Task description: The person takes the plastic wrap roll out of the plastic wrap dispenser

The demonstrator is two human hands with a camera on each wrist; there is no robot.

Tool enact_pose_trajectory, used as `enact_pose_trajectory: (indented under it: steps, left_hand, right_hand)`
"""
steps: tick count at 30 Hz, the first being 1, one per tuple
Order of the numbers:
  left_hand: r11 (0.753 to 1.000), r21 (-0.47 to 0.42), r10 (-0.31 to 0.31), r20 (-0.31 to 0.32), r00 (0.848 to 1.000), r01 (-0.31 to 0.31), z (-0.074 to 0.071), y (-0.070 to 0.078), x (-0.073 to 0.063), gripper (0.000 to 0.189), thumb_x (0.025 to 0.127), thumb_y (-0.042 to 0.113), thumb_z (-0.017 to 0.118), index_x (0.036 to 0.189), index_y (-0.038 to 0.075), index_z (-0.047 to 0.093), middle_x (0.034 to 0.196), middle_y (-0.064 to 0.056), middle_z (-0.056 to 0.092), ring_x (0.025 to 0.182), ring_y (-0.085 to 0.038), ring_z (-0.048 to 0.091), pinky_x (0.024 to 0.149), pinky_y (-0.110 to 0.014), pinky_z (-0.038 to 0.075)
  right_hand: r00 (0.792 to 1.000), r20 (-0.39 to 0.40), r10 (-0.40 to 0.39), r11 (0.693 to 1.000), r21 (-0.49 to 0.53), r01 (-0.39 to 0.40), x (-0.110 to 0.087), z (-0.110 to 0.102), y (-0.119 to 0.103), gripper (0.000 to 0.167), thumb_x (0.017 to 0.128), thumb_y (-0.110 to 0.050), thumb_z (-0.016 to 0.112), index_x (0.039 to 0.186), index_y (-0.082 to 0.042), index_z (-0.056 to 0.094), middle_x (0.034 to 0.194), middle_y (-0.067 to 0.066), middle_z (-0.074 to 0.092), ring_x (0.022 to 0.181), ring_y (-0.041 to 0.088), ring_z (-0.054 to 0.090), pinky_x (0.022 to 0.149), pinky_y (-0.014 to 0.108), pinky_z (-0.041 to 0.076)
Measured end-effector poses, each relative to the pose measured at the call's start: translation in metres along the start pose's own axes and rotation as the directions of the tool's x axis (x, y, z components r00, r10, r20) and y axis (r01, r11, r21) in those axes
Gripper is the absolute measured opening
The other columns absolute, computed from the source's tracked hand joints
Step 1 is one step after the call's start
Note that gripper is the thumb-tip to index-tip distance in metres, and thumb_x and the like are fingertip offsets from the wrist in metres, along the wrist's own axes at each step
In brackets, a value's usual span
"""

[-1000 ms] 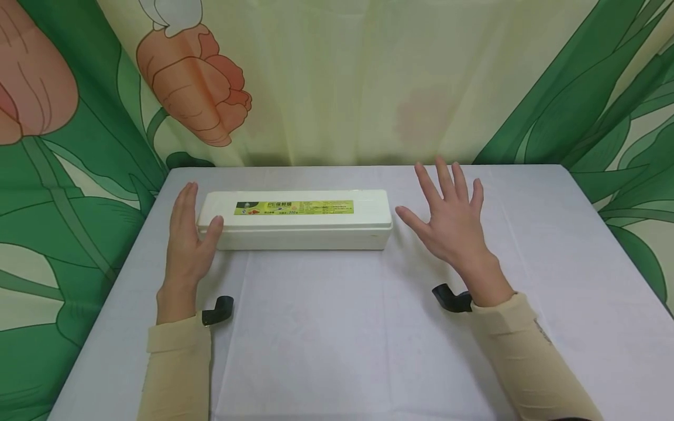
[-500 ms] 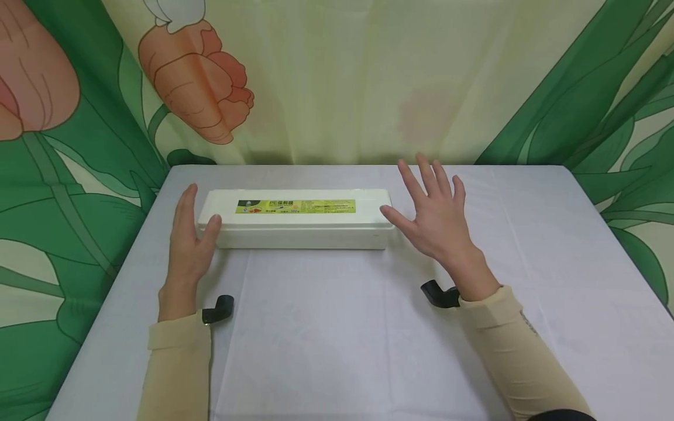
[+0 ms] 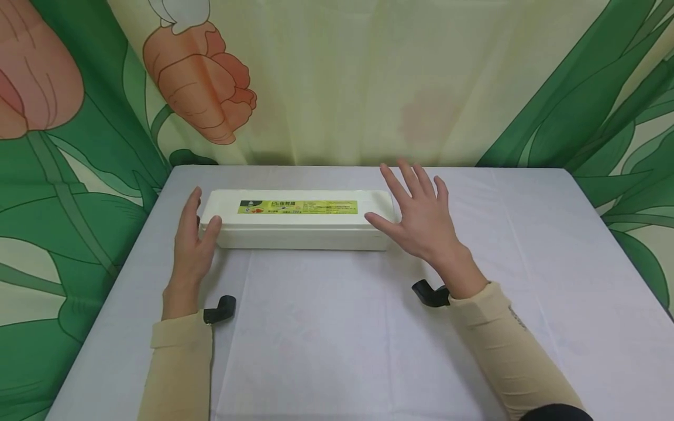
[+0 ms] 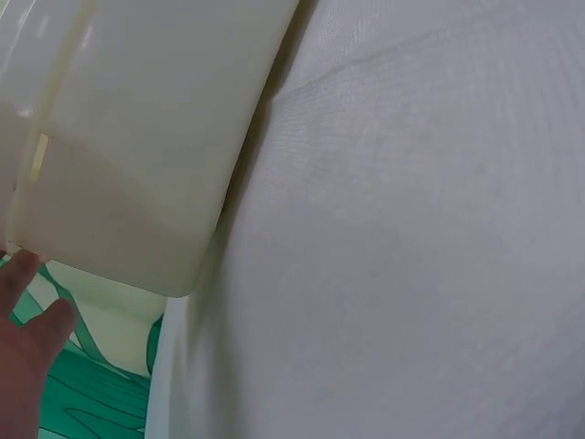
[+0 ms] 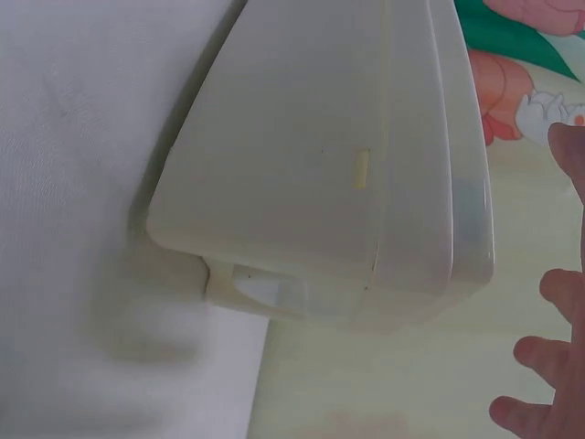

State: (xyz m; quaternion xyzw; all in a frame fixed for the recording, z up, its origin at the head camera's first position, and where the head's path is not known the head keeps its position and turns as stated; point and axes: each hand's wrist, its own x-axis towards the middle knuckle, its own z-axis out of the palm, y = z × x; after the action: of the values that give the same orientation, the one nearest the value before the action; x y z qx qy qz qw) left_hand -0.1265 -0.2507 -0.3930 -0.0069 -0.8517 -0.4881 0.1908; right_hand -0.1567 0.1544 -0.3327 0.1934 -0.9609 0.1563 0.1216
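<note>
A long white plastic cling film box (image 3: 295,238) lies across the table, with a yellow-green label (image 3: 297,207) on its lid. At the box's left end is my left hand (image 3: 191,251), fingers straight and thumb apart in front of the corner. The left wrist view has its fingertips (image 4: 20,268) right by the box end; whether they touch, I cannot tell. My right hand (image 3: 421,225) is spread open at the other end, its thumb over the lid's right corner in the head view. In the right wrist view, the right fingers (image 5: 544,361) are apart from the box.
A white cloth covers the table (image 3: 310,339). Behind it hangs a curtain (image 3: 326,82) printed with flowers and leaves. A black wrist-worn piece (image 3: 220,310) sticks out from the left sleeve, and another black piece (image 3: 430,293) from the right one.
My right hand has moved left, from beside the box to its right end. The left hand stays almost in place, its fingers slightly bent inward. The box has not moved.
</note>
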Motion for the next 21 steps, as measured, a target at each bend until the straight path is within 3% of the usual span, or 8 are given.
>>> enact_pose_trajectory:
  steps: [4, 11, 15, 19, 21]
  left_hand:
    - [0.998, -0.051, -0.021, 0.017, 1.000, 0.022, 0.001, 0.004, -0.001, 0.065, 0.103, 0.020, 0.050, 0.161, 0.008, 0.023, 0.165, -0.006, 0.024, 0.150, -0.023, 0.022, 0.120, -0.040, 0.018]
    - [0.993, -0.115, -0.026, 0.051, 0.998, 0.031, -0.001, 0.033, -0.007, 0.065, 0.103, 0.014, 0.049, 0.159, -0.002, 0.020, 0.163, -0.017, 0.025, 0.150, -0.031, 0.023, 0.120, -0.037, 0.018]
    - [0.992, -0.127, -0.010, 0.056, 0.998, 0.017, 0.001, 0.016, -0.004, 0.066, 0.103, 0.015, 0.050, 0.160, 0.001, 0.020, 0.163, -0.014, 0.026, 0.150, -0.027, 0.023, 0.119, -0.029, 0.017]
    - [0.991, -0.130, -0.015, 0.066, 0.998, 0.023, 0.003, -0.006, 0.000, 0.068, 0.103, 0.017, 0.051, 0.161, 0.005, 0.018, 0.164, -0.013, 0.024, 0.150, -0.026, 0.021, 0.120, -0.029, 0.016]
    - [0.991, -0.129, -0.026, 0.078, 0.997, 0.036, 0.003, -0.011, 0.000, 0.069, 0.103, 0.019, 0.052, 0.162, 0.008, 0.017, 0.165, -0.012, 0.023, 0.151, -0.025, 0.020, 0.120, -0.031, 0.015]
  right_hand:
    - [1.000, 0.023, -0.014, 1.000, -0.007, 0.015, 0.003, 0.001, -0.005, 0.085, 0.093, -0.062, 0.057, 0.162, -0.025, 0.025, 0.167, 0.009, 0.018, 0.151, 0.034, 0.014, 0.116, 0.061, 0.007]
    - [0.998, 0.043, -0.055, 0.998, -0.020, 0.056, 0.010, 0.005, -0.010, 0.086, 0.092, -0.064, 0.058, 0.162, -0.025, 0.026, 0.166, 0.008, 0.020, 0.151, 0.035, 0.017, 0.115, 0.062, 0.010]
    - [0.995, 0.064, -0.073, 0.997, -0.028, 0.075, 0.013, 0.008, -0.013, 0.088, 0.091, -0.065, 0.059, 0.162, -0.026, 0.025, 0.166, 0.007, 0.020, 0.151, 0.034, 0.016, 0.115, 0.061, 0.011]
    - [0.992, 0.094, -0.086, 0.995, -0.046, 0.091, 0.017, 0.012, -0.015, 0.088, 0.091, -0.068, 0.058, 0.162, -0.026, 0.026, 0.167, 0.005, 0.020, 0.151, 0.033, 0.017, 0.116, 0.060, 0.011]
    - [0.990, 0.106, -0.097, 0.993, -0.053, 0.103, 0.018, 0.015, -0.017, 0.089, 0.090, -0.069, 0.058, 0.162, -0.027, 0.027, 0.167, 0.004, 0.021, 0.151, 0.032, 0.018, 0.116, 0.060, 0.011]
